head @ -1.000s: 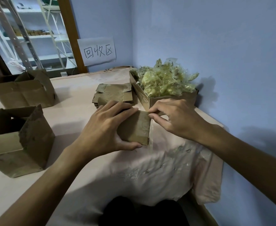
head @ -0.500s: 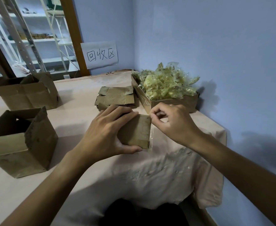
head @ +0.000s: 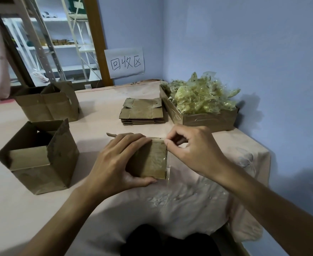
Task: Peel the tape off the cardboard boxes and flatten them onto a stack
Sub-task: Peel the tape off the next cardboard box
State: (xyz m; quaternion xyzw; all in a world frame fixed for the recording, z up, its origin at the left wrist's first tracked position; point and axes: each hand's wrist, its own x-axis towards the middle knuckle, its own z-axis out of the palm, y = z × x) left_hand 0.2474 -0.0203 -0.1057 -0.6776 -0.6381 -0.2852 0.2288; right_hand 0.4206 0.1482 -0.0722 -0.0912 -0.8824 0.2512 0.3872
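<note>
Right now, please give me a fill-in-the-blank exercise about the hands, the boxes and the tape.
1. The left hand holds the small box while the right hand pinches the clear ____ at its edge.
2. The stack of flattened boxes lies to the ____ of the box of peeled strips.
3. Beside the hands stand ____ open boxes, the nearer open box and the farther open box.
Missing words: tape; left; two.

Brown box, floral pink tablecloth

Box half under left hand
</note>
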